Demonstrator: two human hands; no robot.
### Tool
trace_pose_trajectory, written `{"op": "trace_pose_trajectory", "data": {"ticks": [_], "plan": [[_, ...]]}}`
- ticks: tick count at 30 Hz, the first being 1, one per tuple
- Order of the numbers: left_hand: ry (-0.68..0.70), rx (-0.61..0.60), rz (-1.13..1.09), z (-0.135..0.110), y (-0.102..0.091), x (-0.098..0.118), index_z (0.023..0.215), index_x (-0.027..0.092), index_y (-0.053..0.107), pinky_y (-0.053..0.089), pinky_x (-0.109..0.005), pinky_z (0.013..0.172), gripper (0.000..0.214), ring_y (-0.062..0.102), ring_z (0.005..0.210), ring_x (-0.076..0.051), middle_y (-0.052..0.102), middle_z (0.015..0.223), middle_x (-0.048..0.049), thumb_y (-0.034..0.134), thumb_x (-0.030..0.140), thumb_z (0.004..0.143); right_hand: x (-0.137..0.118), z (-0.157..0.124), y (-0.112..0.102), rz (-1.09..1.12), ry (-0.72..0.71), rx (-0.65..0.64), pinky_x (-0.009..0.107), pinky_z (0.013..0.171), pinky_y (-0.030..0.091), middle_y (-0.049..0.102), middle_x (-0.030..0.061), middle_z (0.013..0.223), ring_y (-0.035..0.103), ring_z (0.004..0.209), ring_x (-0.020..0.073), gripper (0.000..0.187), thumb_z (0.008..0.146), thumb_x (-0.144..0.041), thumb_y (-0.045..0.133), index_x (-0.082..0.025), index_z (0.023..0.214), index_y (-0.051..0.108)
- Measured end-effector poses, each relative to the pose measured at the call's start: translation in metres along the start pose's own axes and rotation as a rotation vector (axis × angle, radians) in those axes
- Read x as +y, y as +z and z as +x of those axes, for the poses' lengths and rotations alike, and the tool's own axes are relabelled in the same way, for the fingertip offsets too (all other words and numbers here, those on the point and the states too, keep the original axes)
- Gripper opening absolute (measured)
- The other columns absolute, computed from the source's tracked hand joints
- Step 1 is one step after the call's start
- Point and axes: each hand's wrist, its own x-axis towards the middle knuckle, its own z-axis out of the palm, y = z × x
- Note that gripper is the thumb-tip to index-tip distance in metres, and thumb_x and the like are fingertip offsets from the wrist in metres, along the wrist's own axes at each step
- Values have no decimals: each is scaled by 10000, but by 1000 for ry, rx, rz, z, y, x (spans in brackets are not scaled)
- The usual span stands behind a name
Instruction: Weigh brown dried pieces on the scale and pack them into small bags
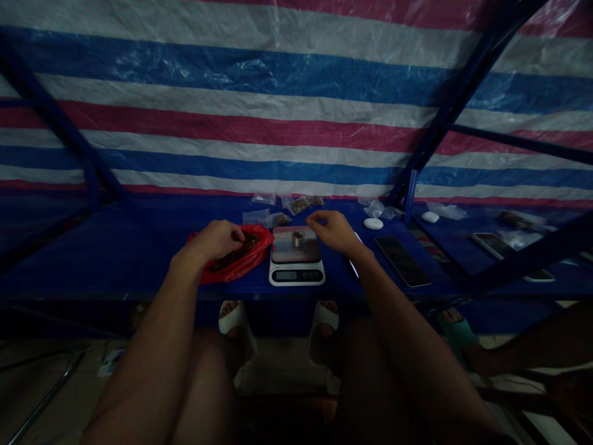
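My left hand is over a red plastic bag filled with dark, loose dried bits. Its fingers are pinched together at the bag's opening, and whatever they hold is too small to make out. To the right of the bag stands a white kitchen scale with a lit display. A small metal cup with something brownish in it sits on the weighing plate. My right hand hovers at the plate's right edge, fingers loosely bent and apart, with nothing visible in them.
Small clear zip bags, some with brownish bits, lie behind the scale. A white earphone case and a dark phone lie to the right. Blue metal bars slant at both sides. Another person's leg shows at lower right.
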Motion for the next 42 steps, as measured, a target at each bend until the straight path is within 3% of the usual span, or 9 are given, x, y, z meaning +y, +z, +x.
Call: {"op": "trace_pose_trajectory", "data": {"ticks": [7,13,19,22,26,31,42], "plan": [[25,-26,-62,-3,0,6,887,253,843,535,-239,683,225,754,776,-191,840,921,-8,664,239,751,-1,0,0,-5,12,-1,401,930,572,820,107,1069,762,987,259,205,955,-223,624,-172,1002,817],[14,47,-278,-10,-10,13,891,228,838,562,-251,677,211,762,787,-213,838,906,-28,723,341,755,-2,0,-1,-17,13,-8,411,928,575,820,114,1060,764,973,264,219,962,-247,620,-169,1006,820],[85,122,-357,-6,-11,16,925,216,834,579,-282,702,278,765,816,-230,835,941,-52,766,439,774,-3,0,0,-22,15,-4,394,937,568,821,106,1080,767,999,261,203,958,-214,623,-167,1008,815],[172,177,-399,0,-10,30,975,206,830,593,-303,785,285,767,875,-233,832,979,-61,754,427,810,-2,1,1,-25,8,3,373,924,569,824,98,1068,767,990,248,196,952,-201,628,-168,999,815],[349,272,-411,9,0,68,996,186,823,582,-320,905,203,753,969,-220,820,1049,-67,712,300,869,-1,0,1,-35,5,8,368,924,566,825,94,1059,767,981,249,204,949,-214,624,-166,997,816],[444,184,-364,22,15,100,1009,160,809,586,-325,887,161,751,955,-213,812,1056,-87,702,192,892,-1,-1,0,-19,2,8,350,902,561,826,84,1039,766,973,244,208,947,-205,608,-164,972,811],[446,49,-333,24,20,112,1099,168,788,578,-359,960,219,762,1020,-225,813,1116,-91,701,119,905,2,-3,-2,-18,-6,-2,330,885,556,826,81,1030,762,965,233,203,946,-184,601,-168,957,804]]}}
